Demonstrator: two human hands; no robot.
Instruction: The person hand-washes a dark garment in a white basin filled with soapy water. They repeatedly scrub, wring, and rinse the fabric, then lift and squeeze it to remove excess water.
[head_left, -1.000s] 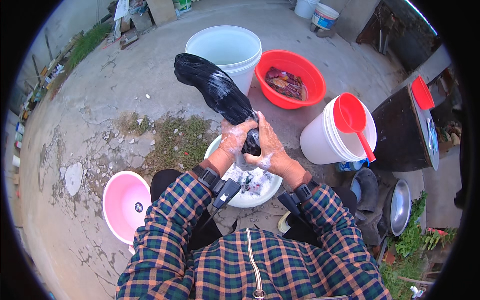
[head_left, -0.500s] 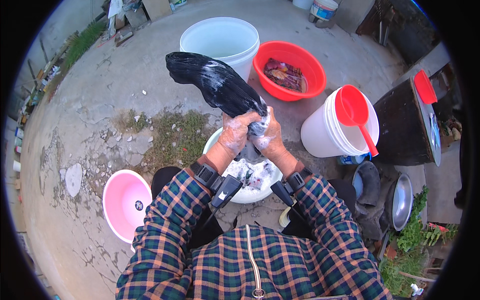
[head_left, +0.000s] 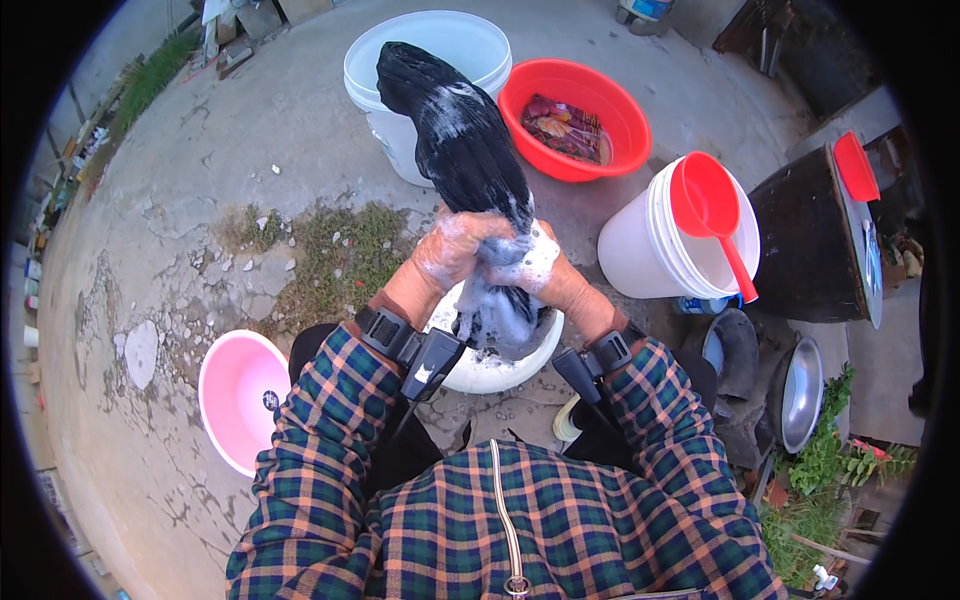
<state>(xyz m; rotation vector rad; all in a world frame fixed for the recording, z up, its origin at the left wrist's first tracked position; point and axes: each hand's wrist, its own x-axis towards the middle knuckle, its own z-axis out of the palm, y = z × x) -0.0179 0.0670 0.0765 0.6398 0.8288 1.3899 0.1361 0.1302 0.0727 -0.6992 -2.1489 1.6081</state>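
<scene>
A soapy black garment is bunched between my two hands, its upper part sticking out past them and its lower part hanging into a white basin. My left hand is closed around the cloth from the left. Close beside it, my right hand, coated in white suds, grips the same cloth. The kind of garment cannot be made out. Foam covers the cloth below the hands, and the basin stands between my knees, largely hidden by the cloth and wrists.
A tall white bucket stands beyond the hands, beside a red basin holding patterned cloth in water. To the right, a red dipper rests across another white bucket. A pink basin lies at left; a metal bowl leans at right.
The garment's upper end has swung from pointing far left to standing more upright. More cloth now shows below my hands, over the white basin. Both hands still grip it.
</scene>
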